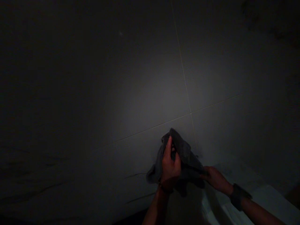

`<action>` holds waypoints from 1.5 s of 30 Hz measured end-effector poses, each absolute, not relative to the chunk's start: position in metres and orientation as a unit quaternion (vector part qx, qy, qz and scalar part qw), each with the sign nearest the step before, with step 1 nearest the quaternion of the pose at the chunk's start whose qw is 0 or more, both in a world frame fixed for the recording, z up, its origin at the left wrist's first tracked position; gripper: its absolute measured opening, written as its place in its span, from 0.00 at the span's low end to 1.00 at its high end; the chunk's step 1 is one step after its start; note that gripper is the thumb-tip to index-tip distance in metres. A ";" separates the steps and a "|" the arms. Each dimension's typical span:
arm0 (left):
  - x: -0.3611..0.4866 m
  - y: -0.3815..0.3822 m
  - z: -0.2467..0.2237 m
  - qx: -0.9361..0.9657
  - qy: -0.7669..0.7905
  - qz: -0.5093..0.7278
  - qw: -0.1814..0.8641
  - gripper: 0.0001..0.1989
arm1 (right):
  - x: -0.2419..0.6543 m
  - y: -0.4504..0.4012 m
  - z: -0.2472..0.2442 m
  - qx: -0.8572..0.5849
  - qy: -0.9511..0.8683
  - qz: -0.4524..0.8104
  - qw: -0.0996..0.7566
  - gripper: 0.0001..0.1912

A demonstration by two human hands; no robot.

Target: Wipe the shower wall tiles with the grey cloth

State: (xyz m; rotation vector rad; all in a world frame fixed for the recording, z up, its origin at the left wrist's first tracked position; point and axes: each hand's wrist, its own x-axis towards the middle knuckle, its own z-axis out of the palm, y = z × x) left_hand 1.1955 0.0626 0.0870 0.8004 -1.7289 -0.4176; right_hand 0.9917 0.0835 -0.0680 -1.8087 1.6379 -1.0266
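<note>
A dark grey cloth point(185, 153) hangs bunched between my two hands, in front of a pale tiled surface. My left hand point(171, 167) is closed on its middle, with the index finger and thumb showing against the folds. The other fingers are hidden by the fabric and the dark. At the cloth's right edge, my right hand point(215, 178) pinches a fold. I cannot tell whether the cloth touches the tiles.
Thin light joints point(191, 112) cross on the large tiles point(152, 90). A pale, flat-looking surface point(267, 200) lies at the lower right, below my right forearm, which wears a dark band point(239, 197). The outer parts of the view are very dark.
</note>
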 end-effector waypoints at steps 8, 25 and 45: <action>1.223 0.064 0.082 0.297 -0.780 0.051 0.549 0.38 | 0.938 0.097 -0.068 -0.523 0.696 -0.459 0.176 0.28; 1.278 0.070 0.069 0.393 -0.725 0.316 0.470 0.36 | 1.023 0.090 0.068 -0.668 0.427 -0.533 -0.297 0.14; 1.316 0.005 0.049 0.386 -0.687 0.447 0.424 0.37 | 1.046 0.052 0.022 -0.688 0.451 -0.424 -0.379 0.18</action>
